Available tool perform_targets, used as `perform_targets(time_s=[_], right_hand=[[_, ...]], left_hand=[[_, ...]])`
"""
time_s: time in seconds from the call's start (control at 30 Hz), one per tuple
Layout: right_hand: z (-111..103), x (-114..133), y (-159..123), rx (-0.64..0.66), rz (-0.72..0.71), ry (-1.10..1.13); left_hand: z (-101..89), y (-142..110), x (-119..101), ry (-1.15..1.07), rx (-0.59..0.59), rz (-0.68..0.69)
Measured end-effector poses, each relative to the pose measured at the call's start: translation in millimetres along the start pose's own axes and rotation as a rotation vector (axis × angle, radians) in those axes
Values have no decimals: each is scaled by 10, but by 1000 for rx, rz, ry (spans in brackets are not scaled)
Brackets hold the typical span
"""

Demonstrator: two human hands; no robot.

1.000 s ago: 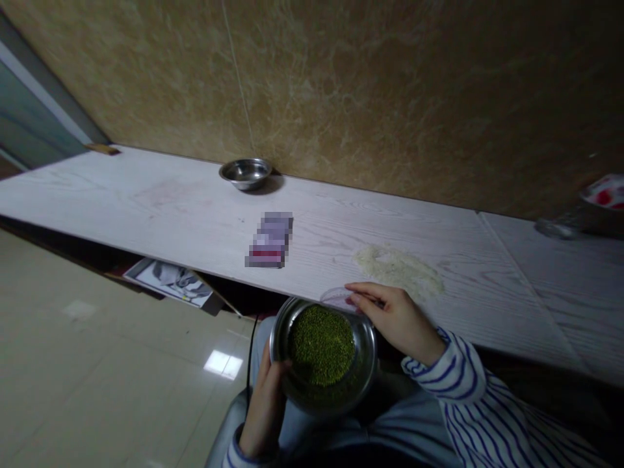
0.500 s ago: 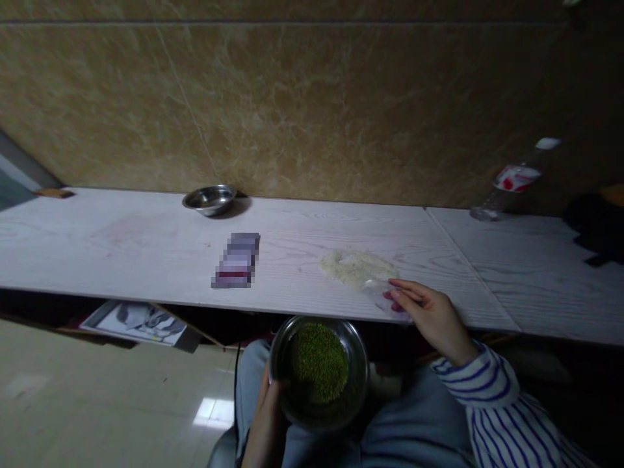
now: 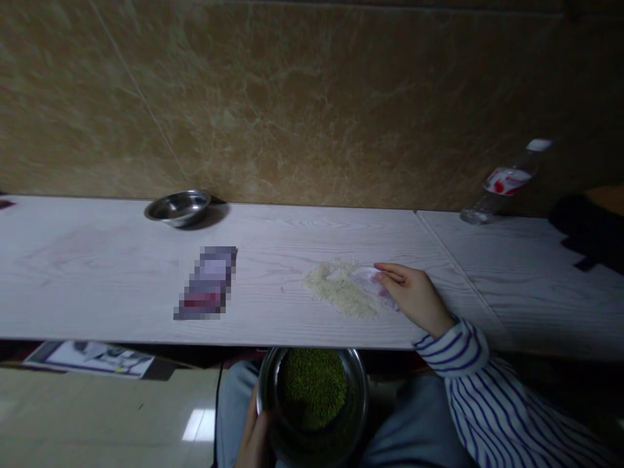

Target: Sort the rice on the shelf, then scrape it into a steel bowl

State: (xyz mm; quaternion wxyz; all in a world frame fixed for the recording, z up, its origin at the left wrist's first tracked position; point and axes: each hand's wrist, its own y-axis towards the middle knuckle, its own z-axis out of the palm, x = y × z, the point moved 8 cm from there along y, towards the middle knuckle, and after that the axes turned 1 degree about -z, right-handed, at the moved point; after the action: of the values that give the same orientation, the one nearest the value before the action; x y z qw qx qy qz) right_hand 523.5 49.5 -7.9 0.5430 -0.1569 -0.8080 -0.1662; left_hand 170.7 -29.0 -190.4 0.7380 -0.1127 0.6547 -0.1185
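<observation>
Current step, judged from the hand positions: the right hand [image 3: 414, 296] works a clear plastic piece [image 3: 366, 276] at the right side of the white, rice-like grains [image 3: 341, 298]. The grains lie loose on the desk [image 3: 273, 260], right of the frame's centre. The right grip is closed on the piece, thumb opposing fingers; the exact shape of the piece cannot be told.

The left hand [image 3: 257, 432] grips the left rim of the deep steel bowl [image 3: 361, 390] at the lower centre, below the desk's front edge. Green, mung-like beans [image 3: 314, 387] lie inside.

Handling requirements, as a judgement: the next move calls for a light, steady pinch and a low edge against the desk surface, since fast strokes could scatter grains. Hold the deep steel bowl level to prevent spillage.

Surroundings: a shallow steel bowl [image 3: 178, 209] stands left of centre near the wall [image 3: 302, 117]; a plastic bottle [image 3: 507, 181] stands at the right.
</observation>
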Motion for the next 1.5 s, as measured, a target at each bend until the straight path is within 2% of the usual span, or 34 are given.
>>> perform_targets(time_s=[0.1, 0.2, 0.33, 0.5, 0.73, 0.97, 1.2, 1.3, 1.5], right_hand=[[48, 20, 80, 30, -4, -22], [102, 19, 115, 68, 0, -28], [200, 30, 131, 140, 17, -44], [276, 69, 130, 218, 24, 4], [233, 74, 255, 149, -1, -27], [397, 52, 324, 168, 45, -48], [568, 105, 284, 261, 68, -16], [612, 176, 241, 308, 45, -11], [598, 286, 190, 323, 47, -23]], left_hand=[[-24, 48, 23, -6, -61, -97], [2, 104, 46, -32, -65, -158], [16, 171, 49, -7, -58, -125], [19, 214, 55, 17, -128, -156], [10, 178, 25, 5, -94, -117], [-15, 186, -75, 14, -103, -62], [-37, 236, 137, -70, -145, -199], [-48, 267, 145, -130, -172, -200], [14, 248, -7, -138, -91, -138]])
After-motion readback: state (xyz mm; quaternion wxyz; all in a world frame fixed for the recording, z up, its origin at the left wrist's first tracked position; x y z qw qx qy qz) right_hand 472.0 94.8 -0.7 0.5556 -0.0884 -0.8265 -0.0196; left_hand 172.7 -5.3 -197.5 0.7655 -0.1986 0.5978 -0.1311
